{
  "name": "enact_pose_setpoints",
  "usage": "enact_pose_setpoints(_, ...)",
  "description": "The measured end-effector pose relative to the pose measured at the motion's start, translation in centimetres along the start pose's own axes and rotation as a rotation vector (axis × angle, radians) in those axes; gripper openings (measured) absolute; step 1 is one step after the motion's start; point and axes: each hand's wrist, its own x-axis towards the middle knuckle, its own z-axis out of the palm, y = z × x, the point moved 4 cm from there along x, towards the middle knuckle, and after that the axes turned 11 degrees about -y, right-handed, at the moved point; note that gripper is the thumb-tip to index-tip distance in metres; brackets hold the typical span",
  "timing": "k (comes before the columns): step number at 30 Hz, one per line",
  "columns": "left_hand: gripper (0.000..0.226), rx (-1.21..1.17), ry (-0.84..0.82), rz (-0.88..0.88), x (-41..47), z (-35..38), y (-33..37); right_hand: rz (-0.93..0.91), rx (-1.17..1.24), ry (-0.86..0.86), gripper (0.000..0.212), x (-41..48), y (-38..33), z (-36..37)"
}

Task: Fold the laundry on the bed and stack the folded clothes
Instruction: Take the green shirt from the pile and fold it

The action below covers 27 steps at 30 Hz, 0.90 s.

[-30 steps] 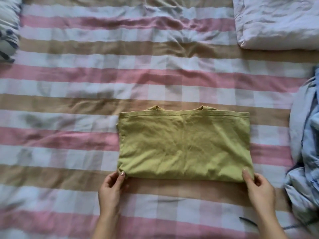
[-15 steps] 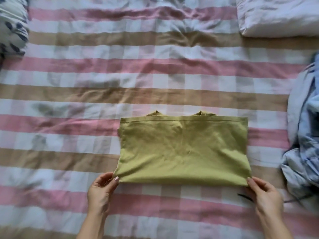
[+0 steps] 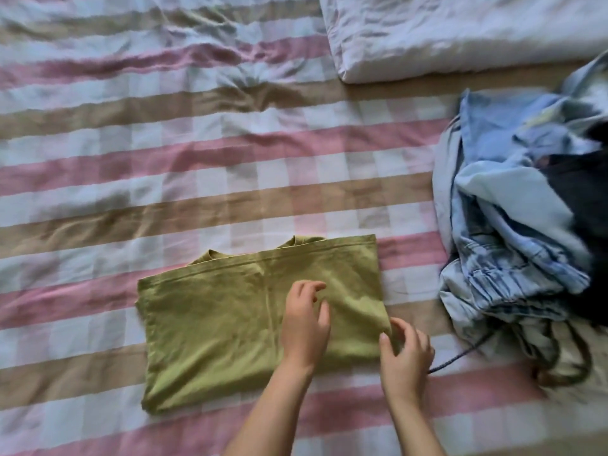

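Two hands: both are reaching in from the near edge of the bed and working at the right end of the shirt.
Left hand (image 3: 306,320): it is resting on top of the shirt right of its middle, fingers loosely bent and narrow, gripping nothing.
Right hand (image 3: 406,353): it is curling its fingers at the shirt's near right corner; motion blur is hiding whether it is pinching the cloth, so the grip cannot be told.
Olive-green shirt (image 3: 230,330): it is lying folded into a flat rectangle on the bed sheet, slightly turned, with the neckline peeking out along its far edge.
Bed sheet (image 3: 164,192): it is carrying everything, striped and checked in pink, tan and pale blue, and wrinkling towards the far side.
Laundry pile (image 3: 506,225): it is sitting unfolded at the right edge of the bed, well apart from the shirt, with light blue garments bunching around a dark garment (image 3: 585,199).
Dark cord (image 3: 460,357): it is trailing out of the pile towards the right hand.
White bedding (image 3: 460,31): it is lying folded at the far right corner.
Open room: bare sheet is stretching left of the shirt and beyond it.
Count: one folded shirt, one pile, one cord, one white bedding piece, two hands.
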Motion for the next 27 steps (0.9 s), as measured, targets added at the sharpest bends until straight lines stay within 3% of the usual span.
enact_pose_setpoints(3, 0.028, 0.089, -0.067, -0.022, 3.0, 4.1, 1.6, 0.108, 0.052, -0.033, 0.028, 0.0, 1.9, 0.2)
enact_pose_setpoints(10, 0.070, 0.340, 0.005, -0.229, 6.7, 8.8, 1.9, 0.203, 0.007, -0.177, 0.012, -0.1, 3.4, 1.0)
enact_pose_setpoints(14, 0.046, 0.364, 0.024, -0.236, 8.5, 8.8, 2.2, 0.181, 0.226, -0.226, 0.018, -0.5, 3.4, 1.0)
enact_pose_setpoints(19, 0.011, -0.067, -0.060, -0.088, 8.7, 4.9, 2.3, 0.172, 0.561, -0.167, 0.024, -3.5, 0.9, 0.3)
enact_pose_setpoints(23, 0.015, -0.743, -0.175, -0.180, 6.5, -1.1, 0.5, 0.127, 0.737, -0.168, 0.048, -8.1, -3.6, 2.5)
enact_pose_setpoints(25, 0.017, -1.077, -0.235, -0.242, 5.3, -4.7, -1.3, 0.019, 0.695, -0.241, 0.047, -10.6, -5.9, 4.4)
enact_pose_setpoints(27, 0.017, -1.224, -0.239, -0.253, 4.1, -8.7, -3.4, -0.230, 0.515, -0.315, 0.038, -12.6, -8.5, 6.1)
